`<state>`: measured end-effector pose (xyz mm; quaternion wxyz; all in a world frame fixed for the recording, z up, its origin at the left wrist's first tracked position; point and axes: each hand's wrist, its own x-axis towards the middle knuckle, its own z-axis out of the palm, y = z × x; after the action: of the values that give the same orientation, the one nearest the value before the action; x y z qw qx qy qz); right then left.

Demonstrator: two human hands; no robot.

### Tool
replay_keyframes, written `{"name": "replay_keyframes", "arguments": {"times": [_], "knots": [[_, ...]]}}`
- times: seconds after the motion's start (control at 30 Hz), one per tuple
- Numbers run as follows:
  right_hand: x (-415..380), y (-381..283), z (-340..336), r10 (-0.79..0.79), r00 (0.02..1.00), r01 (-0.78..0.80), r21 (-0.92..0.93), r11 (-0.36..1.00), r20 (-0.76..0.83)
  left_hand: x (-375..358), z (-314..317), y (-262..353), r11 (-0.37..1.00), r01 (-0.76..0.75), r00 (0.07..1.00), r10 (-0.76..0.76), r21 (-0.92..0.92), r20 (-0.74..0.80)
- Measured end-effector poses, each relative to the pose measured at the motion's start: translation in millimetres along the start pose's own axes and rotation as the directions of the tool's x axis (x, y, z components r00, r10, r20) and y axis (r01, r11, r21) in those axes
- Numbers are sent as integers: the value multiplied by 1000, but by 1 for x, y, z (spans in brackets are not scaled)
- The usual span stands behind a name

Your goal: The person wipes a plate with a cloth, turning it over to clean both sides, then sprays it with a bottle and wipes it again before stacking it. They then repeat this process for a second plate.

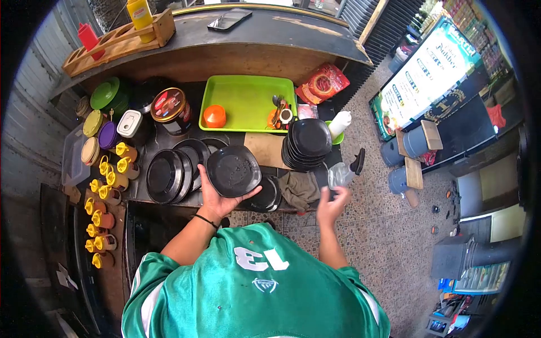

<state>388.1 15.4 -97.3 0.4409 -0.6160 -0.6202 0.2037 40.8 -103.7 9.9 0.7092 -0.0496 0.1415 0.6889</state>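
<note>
My left hand (217,197) is closed on a black square plate (234,170) from below, with the thumb on its left edge. Drops of liquid dot the plate's upper face. My right hand (332,205) is off the counter's right corner, its fingers bent and blurred; whether it touches anything cannot be made out. Just beyond it is a clear spray bottle (340,174) with a black trigger head. Between my hands lies a crumpled grey-brown cloth (300,188), beside another black plate (266,196) on the counter.
Black plates (163,176) lie overlapped at left; more form a stack (310,138) at right. Behind are a green tray (248,101) with cutlery, a brown tub (171,110) and a red packet (323,83). Several yellow-lidded jars (116,179) line the left. A raised shelf (270,34) runs behind.
</note>
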Motion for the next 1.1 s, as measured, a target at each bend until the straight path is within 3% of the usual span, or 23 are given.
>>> {"name": "replay_keyframes", "arguments": {"times": [0.03, 0.07, 0.1, 0.17, 0.2, 0.33, 0.37, 0.4, 0.43, 0.47, 0.53, 0.6, 0.63, 0.67, 0.7, 0.8, 0.87, 0.9, 0.93, 0.97, 1.0, 1.07, 1.1], "knots": [[-9, -13, 1, -138, 963, 147, -20, 989, 231, -3, -2, 0, 1000, -8, 1000, 8, 7, -11], [-19, -24, 2, -253, 857, 286, -6, 958, 448, -4, -4, -1, 1000, -3, 1000, 3, 6, -20], [-28, -35, 7, -243, 860, 276, -10, 961, 448, -4, -4, -1, 1000, 2, 999, -2, 1, -44], [-37, -52, 18, -479, 691, 641, -154, 752, 542, -2, -3, -2, 1000, 10, 998, -10, 4, -64], [-35, -41, 23, -480, 693, 641, -153, 752, 538, -2, -3, -4, 1000, 17, 999, -17, 0, -43], [-10, -27, 27, -327, 738, 471, -104, 876, 590, -5, 6, -3, 999, 40, 999, -40, 2, -3], [-6, -31, 25, -72, 834, 152, -102, 983, 547, -5, 6, -3, 999, 51, 999, -51, 7, 5], [-2, -36, 22, 199, 839, -182, -84, 980, 506, -4, 6, -2, 999, 49, 999, -49, 8, 7], [-2, -44, 23, 233, 924, -265, 68, 962, 304, -3, 7, -2, 998, 67, 998, -67, 15, 13], [0, -41, 39, 203, 979, -192, 271, 943, -16, -2, 7, -2, 996, 85, 996, -85, 20, 15], [4, -79, 29, 260, 962, -175, 528, 831, -90, 1, 8, -4, 995, 99, 995, -99, 31, 14], [-9, -125, 17, 106, 992, -128, 703, 700, 75, 7, 11, -10, 992, 119, 993, -120, 45, 6], [-15, -139, 8, -98, 955, -115, 656, 746, 279, 11, 13, -14, 984, 169, 985, -170, 52, 18], [-14, -155, 11, -356, 865, 41, 655, 754, 355, 15, 16, -18, 974, 218, 975, -221, 62, 33], [-6, -170, 4, -606, 660, 405, 469, 785, 444, 19, 16, -22, 964, 205, 975, -216, 168, 51], [-32, -199, 36, -581, 458, 404, 425, 810, 672, 27, 3, -58, 905, 8, 999, 9, 426, -38], [-34, -200, 58, -548, 576, 471, 301, 829, 606, 30, 4, -72, 900, -2, 1000, 4, 436, -3], [-27, -200, 63, -552, 574, 476, 303, 826, 605, 31, 4, -75, 896, -19, 1000, 7, 443, 28], [-17, -204, 68, -456, 641, 445, 186, 876, 617, 31, 5, -76, 893, -37, 998, 13, 449, 56], [-9, -207, 73, -355, 703, 403, 67, 913, 616, 21, 21, -72, 949, 61, 995, -84, 309, 62], [0, -199, 80, -347, 732, 417, 17, 909, 586, 18, 40, -71, 930, -1, 997, -28, 367, 71], [16, -215, 77, -246, 855, 253, 47, 966, 456, 11, 51, -73, 910, -31, 996, -7, 414, 92], [25, -190, 90, -392, 856, 320, 249, 914, 337, 22, 36, -76, 822, -206, 976, 134, 531, 170]]}}
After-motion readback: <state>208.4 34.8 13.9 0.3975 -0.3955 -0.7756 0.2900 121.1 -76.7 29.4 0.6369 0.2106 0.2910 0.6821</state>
